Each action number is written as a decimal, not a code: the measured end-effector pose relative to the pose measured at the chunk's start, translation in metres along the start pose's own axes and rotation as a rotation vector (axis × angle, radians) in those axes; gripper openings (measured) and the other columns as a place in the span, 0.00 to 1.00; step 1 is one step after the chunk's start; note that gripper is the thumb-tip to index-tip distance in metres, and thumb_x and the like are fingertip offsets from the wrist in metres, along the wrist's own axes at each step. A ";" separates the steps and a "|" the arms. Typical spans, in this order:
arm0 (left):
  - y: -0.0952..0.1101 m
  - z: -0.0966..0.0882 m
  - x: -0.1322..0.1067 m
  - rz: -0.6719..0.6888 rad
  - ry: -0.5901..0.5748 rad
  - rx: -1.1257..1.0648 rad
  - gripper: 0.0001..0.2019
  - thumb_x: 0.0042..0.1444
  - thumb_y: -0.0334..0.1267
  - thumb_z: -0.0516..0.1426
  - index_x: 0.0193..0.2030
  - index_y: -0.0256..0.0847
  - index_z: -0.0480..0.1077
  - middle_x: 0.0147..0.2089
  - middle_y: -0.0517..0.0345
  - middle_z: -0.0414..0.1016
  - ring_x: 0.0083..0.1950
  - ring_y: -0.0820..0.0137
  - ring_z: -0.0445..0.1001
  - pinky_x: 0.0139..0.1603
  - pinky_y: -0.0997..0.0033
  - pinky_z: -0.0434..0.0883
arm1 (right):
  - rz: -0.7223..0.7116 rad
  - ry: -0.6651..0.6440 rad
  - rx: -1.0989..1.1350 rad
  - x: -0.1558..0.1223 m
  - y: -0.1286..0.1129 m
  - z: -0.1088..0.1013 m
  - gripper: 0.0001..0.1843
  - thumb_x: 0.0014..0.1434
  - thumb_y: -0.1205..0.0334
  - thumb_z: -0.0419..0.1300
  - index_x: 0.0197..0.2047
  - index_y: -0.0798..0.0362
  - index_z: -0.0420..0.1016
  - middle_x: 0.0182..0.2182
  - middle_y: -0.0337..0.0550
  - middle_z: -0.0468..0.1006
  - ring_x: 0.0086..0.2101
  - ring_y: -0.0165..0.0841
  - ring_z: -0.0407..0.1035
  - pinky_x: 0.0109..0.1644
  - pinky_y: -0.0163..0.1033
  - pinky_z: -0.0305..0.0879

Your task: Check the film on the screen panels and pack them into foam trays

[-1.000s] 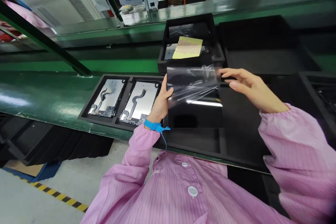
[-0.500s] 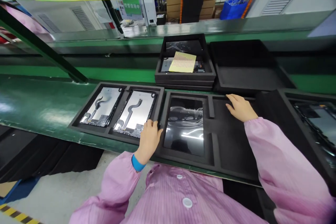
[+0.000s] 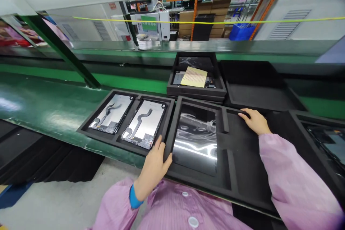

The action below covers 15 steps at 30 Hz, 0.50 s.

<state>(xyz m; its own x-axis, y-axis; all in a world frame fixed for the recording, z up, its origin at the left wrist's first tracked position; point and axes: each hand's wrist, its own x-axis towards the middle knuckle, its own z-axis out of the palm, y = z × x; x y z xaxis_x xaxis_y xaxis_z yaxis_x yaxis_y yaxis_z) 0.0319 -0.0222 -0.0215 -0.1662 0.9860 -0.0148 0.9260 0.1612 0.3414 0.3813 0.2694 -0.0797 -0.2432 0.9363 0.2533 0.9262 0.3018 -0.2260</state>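
As we read outward from the person's pink smock (image 3: 188, 208), we take the foam tray (image 3: 242, 158) at the near edge as our landmark. The left hand (image 3: 155, 163), with a blue wrist band (image 3: 134, 197) behind it, clasps the tray's left wall, thumb laid over the top. In the tray's left compartment a filmed panel (image 3: 196, 140) lies flat, dark and glossy, its wrinkled film catching the light. The right hand (image 3: 254, 120) lies palm down on the tray's far right part, fingers stretched along the far rim, grasping nothing.

Touching the tray's left side we find a second tray (image 3: 107, 138). Its two compartments hold an outer silver panel (image 3: 111, 113) and an inner silver panel (image 3: 144, 122), each crossed by a dark curved cable. To the tray's right a further tray (image 3: 309, 118) holds a dark panel (image 3: 332, 143).

Just beyond the tray's far rim stands a tray stack (image 3: 196, 92). Its top tray carries a yellow sheet (image 3: 194, 76) printed with rows of marks too fine to read. All rest on a green belt (image 3: 54, 104). Farthest from the tray hangs a green sign (image 3: 148, 26), its writing too small to read.
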 end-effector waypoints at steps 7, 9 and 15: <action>-0.021 -0.051 0.014 -0.141 0.035 -0.240 0.12 0.61 0.45 0.47 0.43 0.41 0.64 0.29 0.55 0.74 0.32 0.60 0.76 0.34 0.64 0.69 | -0.017 0.035 0.057 -0.001 -0.041 -0.018 0.28 0.60 0.43 0.44 0.44 0.51 0.77 0.41 0.51 0.77 0.42 0.48 0.71 0.37 0.52 0.69; -0.044 -0.062 0.016 -0.222 0.105 -0.241 0.14 0.60 0.47 0.47 0.44 0.40 0.63 0.32 0.54 0.75 0.32 0.60 0.76 0.34 0.64 0.69 | -0.051 0.028 0.069 0.003 -0.071 -0.018 0.26 0.62 0.45 0.45 0.45 0.50 0.78 0.41 0.49 0.77 0.44 0.47 0.70 0.37 0.50 0.70; -0.146 -0.103 0.010 -0.589 0.417 -0.163 0.19 0.54 0.52 0.56 0.44 0.40 0.71 0.42 0.54 0.76 0.49 0.56 0.74 0.47 0.63 0.70 | -0.206 -0.079 0.143 0.048 -0.200 -0.014 0.17 0.66 0.52 0.52 0.50 0.52 0.73 0.44 0.48 0.74 0.48 0.38 0.67 0.49 0.48 0.68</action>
<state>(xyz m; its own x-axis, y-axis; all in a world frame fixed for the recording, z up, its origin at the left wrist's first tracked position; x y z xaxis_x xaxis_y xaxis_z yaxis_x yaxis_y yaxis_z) -0.1400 -0.0403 0.0249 -0.7655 0.6343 0.1085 0.5867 0.6186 0.5227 0.1889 0.2513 -0.0088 -0.4490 0.8621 0.2349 0.8061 0.5042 -0.3097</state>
